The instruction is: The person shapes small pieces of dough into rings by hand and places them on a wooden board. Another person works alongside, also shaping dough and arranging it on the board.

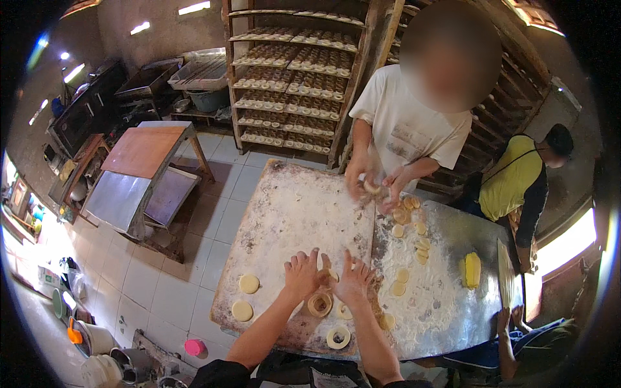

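My left hand [302, 275] and my right hand [352, 279] are side by side over the floured wooden board [301, 207], fingers stretched out and spread. A pale piece of dough [333, 275] shows partly between them; the hands hide the rest. Just below my hands lies a round ring [319, 295], brownish inside; its material is hard to tell. Closer to the near edge are a dough ring [338, 346] and another ring [345, 317] partly behind my right wrist. Left of my left hand lie two flat dough discs, an upper one [249, 283] and a lower one [242, 311].
Across the table a person [414, 129] handles a dough ring [372, 187]. Dough discs [401, 276] and a yellow block [471, 269] lie on the floured metal top at right. Racks of rings [291, 84] stand behind. Another person [514, 174] is at far right; a hand [508, 320] rests nearby.
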A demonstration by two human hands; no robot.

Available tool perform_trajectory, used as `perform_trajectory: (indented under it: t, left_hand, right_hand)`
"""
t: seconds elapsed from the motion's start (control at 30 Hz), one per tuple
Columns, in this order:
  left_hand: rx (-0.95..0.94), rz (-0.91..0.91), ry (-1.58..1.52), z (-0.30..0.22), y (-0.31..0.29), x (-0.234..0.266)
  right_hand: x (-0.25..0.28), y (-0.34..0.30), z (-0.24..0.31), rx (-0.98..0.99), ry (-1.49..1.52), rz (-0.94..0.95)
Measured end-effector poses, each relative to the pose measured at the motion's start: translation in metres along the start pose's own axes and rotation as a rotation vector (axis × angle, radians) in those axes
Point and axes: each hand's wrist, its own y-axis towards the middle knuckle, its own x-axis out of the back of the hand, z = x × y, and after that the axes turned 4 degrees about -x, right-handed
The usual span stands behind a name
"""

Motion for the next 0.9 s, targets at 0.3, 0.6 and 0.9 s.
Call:
perform_trajectory:
  t: [0.3, 0.6, 0.9]
  left_hand:
    - [-0.146, -0.261, -0.203, -0.008, -0.038, 0.003]
    - [-0.147, 0.182, -0.618, -0.120, -0.080, -0.039]
    - [-0.087, 0.295, -0.955, -0.182, -0.090, -0.063]
  right_hand:
    - [0.017, -0.065, -0.121, -0.178, 0.230, -0.118]
    - [0.017, -0.108, -0.193, 0.014, 0.139, -0.138]
    - [0.051, -0.120, -0.224, 0.010, 1.110, 0.121]
